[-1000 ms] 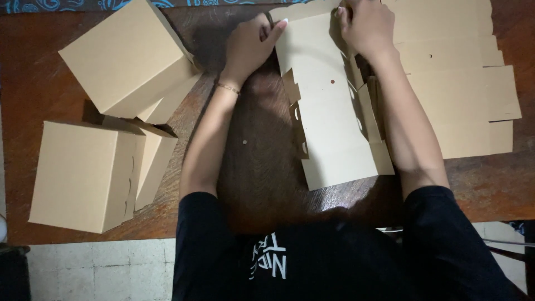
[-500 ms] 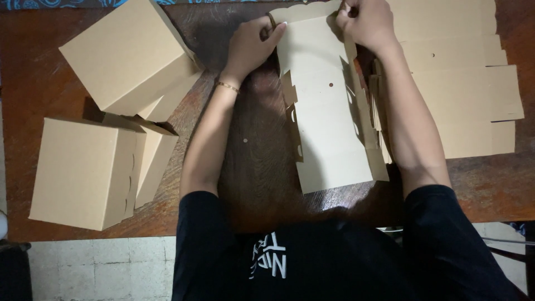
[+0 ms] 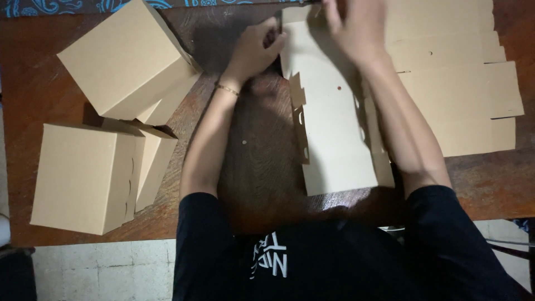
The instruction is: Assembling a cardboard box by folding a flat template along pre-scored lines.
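- Broadly, a dark wooden table (image 3: 262,167) fills most of the view, with a pale tiled floor (image 3: 106,267) showing along its near edge.
- A stack of flat cardboard sheets (image 3: 462,95) lies on the right side of the table, fanned so that each sheet's edge shows beyond the next.
- Two folded boxes sit on the left: the far box (image 3: 125,58) is tilted and leans over the near box (image 3: 83,175), which has its flap side turned to the right.
- The blank (image 3: 334,128), a long flat die-cut sheet with notched side flaps, lies in the middle of the table, between the two forearms and overlapping the stack's left edge.
- The left hand (image 3: 256,47) rests at the blank's far left corner, fingers curled and pinching the edge there; a thin bracelet (image 3: 227,89) sits on that wrist.
- The right hand (image 3: 354,28) is over the blank's far end, blurred; I cannot tell whether its fingers grip the card or only press on it.
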